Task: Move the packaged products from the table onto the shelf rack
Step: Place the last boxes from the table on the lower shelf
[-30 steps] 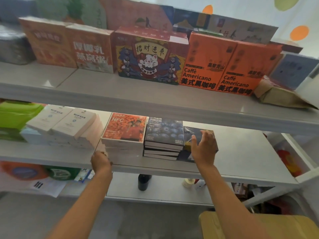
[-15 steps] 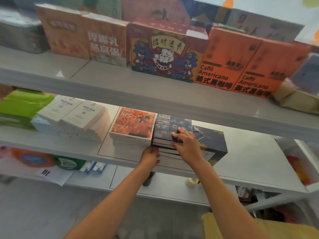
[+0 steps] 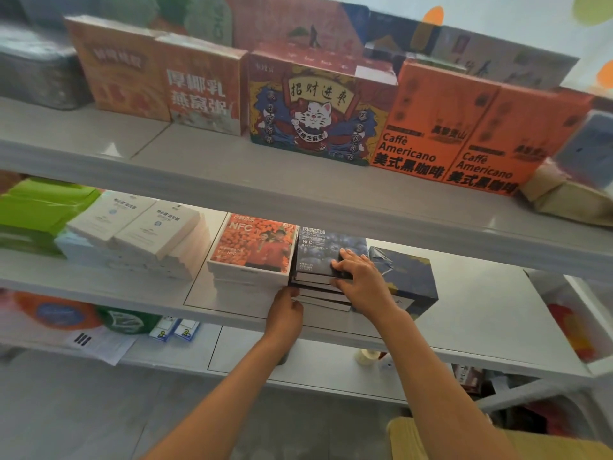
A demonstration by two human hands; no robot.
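Observation:
A stack of dark blueberry drink boxes (image 3: pixel 323 249) lies on the middle shelf (image 3: pixel 481 307) of the rack. Beside it on the left is a stack of orange NFC boxes (image 3: pixel 255 244). A dark blue and yellow box (image 3: pixel 406 280) lies tight against its right side. My right hand (image 3: pixel 363 282) lies over the front right corner of the top blueberry box, fingers on top and thumb at the front edge. My left hand (image 3: pixel 286 310) touches the lower front left corner of the same stack with its fingertips.
White boxes (image 3: pixel 139 232) and green packs (image 3: pixel 36 207) fill the middle shelf's left part; bare shelf lies right of the blue box. Tall cartons, some marked Caffè Americano (image 3: pixel 431 127), line the top shelf (image 3: pixel 232 174). A wooden table corner (image 3: pixel 547 443) shows at the lower right.
My left hand moved right from the orange stack's front to the blueberry stack's corner. My right hand left the blue and yellow box and came onto the top blueberry box.

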